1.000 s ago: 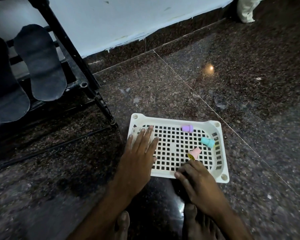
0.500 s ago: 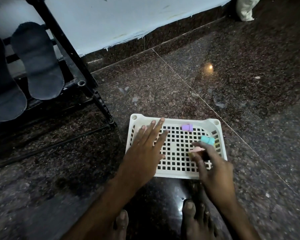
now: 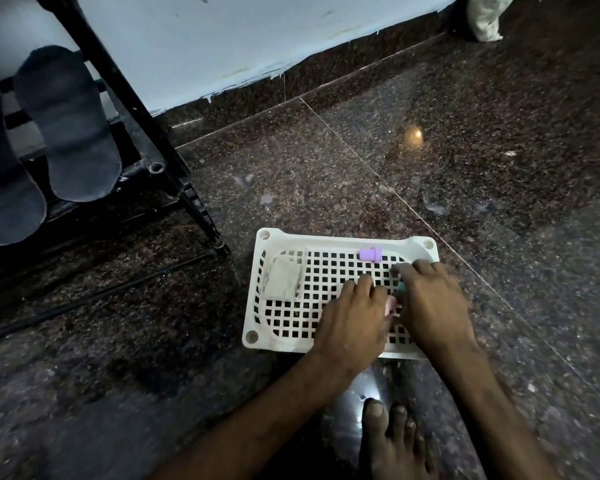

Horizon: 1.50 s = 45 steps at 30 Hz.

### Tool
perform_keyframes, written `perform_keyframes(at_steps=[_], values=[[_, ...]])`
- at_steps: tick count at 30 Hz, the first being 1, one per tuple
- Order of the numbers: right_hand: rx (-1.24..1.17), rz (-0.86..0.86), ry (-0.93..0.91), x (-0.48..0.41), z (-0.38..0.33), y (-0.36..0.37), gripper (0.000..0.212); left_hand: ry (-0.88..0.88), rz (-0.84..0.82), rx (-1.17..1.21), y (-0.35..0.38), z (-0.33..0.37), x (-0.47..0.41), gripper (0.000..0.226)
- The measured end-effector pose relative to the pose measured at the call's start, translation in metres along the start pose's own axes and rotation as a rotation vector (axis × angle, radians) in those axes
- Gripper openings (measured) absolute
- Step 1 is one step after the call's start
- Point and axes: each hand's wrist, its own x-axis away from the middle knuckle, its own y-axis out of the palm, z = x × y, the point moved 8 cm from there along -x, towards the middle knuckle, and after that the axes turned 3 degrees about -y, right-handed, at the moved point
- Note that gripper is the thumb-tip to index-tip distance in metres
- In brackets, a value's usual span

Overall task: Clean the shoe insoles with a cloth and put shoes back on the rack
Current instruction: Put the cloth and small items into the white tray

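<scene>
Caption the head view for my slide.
The left hand and right hand meet over a white perforated tray holding a purple peg and grey cloth; two dark insoles sit on the black rack.

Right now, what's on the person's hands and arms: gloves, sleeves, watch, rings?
No gloves: the left hand and right hand are bare. The left forearm and right forearm are uncovered to the frame edge, with no sleeve, watch, bracelet or ring showing. The right hand is motion-blurred, so a thin ring could be missed.

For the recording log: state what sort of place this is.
Likely a home hallway or entry corner: a black shoe rack holding dark insoles, a polished granite floor, and a painted wall behind.
</scene>
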Motion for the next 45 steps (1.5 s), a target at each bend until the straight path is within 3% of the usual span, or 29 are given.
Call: perform_keyframes(at_steps=[3,7,10,14,18,25,32,45], values=[[-0.102,0.071,-0.018,-0.006,-0.007,-0.011,0.034,-0.027,-0.018,0.075,-0.003,-0.004,0.001,0.03],[-0.21,0.199,-0.116,-0.017,-0.024,-0.029,0.023,-0.207,0.085,0.357,-0.021,-0.032,0.021,0.023],[-0.112,0.176,-0.159,-0.029,-0.036,-0.025,0.028,-0.285,0.111,0.494,-0.03,-0.052,0.042,0.021],[-0.003,0.071,-0.13,-0.036,-0.036,-0.008,0.03,-0.308,0.08,0.488,-0.033,-0.074,0.051,0.016],[-0.029,0.104,-0.065,-0.031,-0.028,-0.007,0.027,-0.291,0.081,0.514,-0.038,-0.077,0.043,0.015],[-0.282,0.247,0.019,-0.017,-0.003,-0.007,0.024,-0.138,0.242,0.229,-0.069,-0.052,0.013,0.029],[-0.293,0.176,0.016,-0.006,0.002,-0.004,0.04,-0.144,0.183,-0.034,-0.067,-0.078,-0.032,0.021],[-0.243,0.095,-0.039,0.001,0.004,-0.009,0.036,-0.175,0.173,-0.234,-0.061,-0.087,-0.043,0.025]])
